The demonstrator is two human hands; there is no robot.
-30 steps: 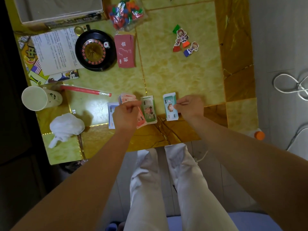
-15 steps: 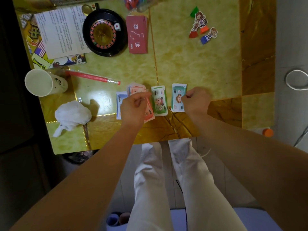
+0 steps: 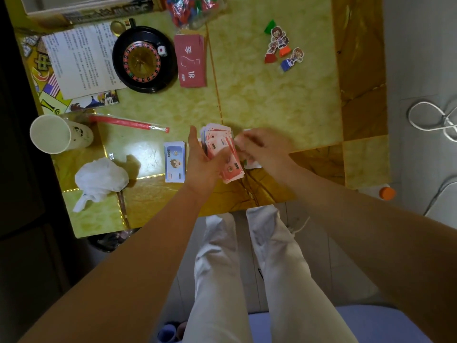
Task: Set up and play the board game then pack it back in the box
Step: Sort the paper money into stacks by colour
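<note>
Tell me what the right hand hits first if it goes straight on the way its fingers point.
The red banknotes fanned in the left hand. The right hand points across at them, and its fingertips look to be at their edge, though blur hides whether they touch.

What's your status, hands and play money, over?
Left hand holds red notes. Right hand on them, grip blurred. Blue pile on table, apart. Nothing blocking.

Item: person, head view.
Trousers (image 3: 222, 268): pale cream fabric, loose cut, soft lengthwise creases down both legs.
Left forearm (image 3: 138, 243), right forearm (image 3: 358, 219): bare along their whole visible length.
Left grip (image 3: 205, 164), right grip (image 3: 267, 149): bare.
</note>
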